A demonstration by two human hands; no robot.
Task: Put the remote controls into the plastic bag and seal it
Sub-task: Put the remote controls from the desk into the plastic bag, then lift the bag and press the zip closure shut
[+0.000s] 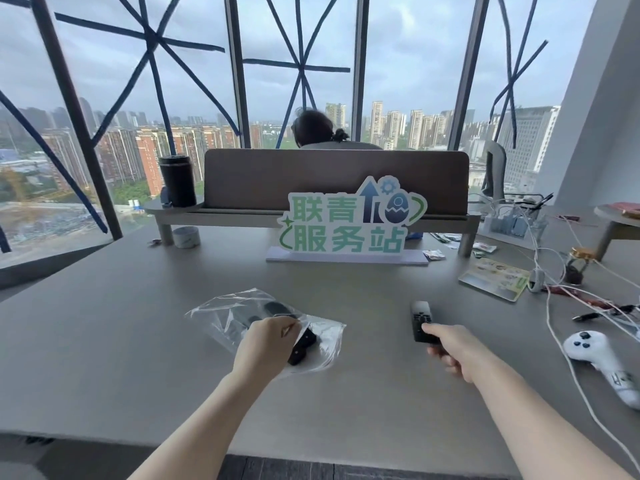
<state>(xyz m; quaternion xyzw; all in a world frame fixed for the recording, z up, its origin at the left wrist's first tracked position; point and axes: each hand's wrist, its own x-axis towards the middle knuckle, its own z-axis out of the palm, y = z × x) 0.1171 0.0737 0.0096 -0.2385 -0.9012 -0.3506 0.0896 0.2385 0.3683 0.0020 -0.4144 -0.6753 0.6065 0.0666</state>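
A clear plastic bag [228,315] lies on the grey table [121,341], left of centre. A black remote [304,342] rests partly inside the bag, its near end sticking out toward me. My left hand [266,344] grips this remote and the bag's edge. Further right, my right hand [450,348] holds a second black remote [420,322] by its near end, its far end pointing away from me just above the table. Dark shapes show deeper in the bag; I cannot tell what they are.
A green and white sign [349,220] stands behind the bag, in front of a desk divider [332,178]. A white game controller [599,358], several white cables [554,306] and a card [495,278] lie at the right. A person sits beyond the divider.
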